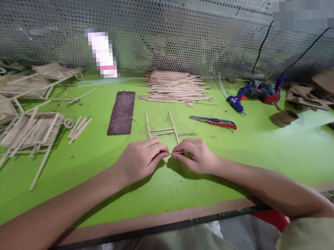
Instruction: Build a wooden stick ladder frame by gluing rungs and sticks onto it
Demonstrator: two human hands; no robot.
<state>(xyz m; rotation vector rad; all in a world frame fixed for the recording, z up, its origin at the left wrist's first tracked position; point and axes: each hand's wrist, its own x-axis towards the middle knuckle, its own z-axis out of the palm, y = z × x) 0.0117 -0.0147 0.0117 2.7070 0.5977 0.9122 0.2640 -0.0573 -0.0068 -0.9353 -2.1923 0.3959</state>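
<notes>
Both of my hands meet near the middle of the green table, fingers pinched around one short, thin wooden stick (171,153). My left hand (143,156) grips its left end and my right hand (195,155) its right part; most of the stick is hidden by fingers. Just beyond them lies a small wooden stick frame (161,131), two uprights joined by crosspieces, its near part covered by my hands. A red and black utility knife (214,122) rests to the right of the frame. Left of the frame is a dark brown sheet of sandpaper (121,112).
A pile of thin wooden sticks (176,86) lies at the back. Built stick models (34,129) crowd the left, beside several short sticks (80,129). Blue glue guns (239,100) with cords stand at the right, near a brown tape roll (284,118). A perforated metal screen (164,31) closes the back.
</notes>
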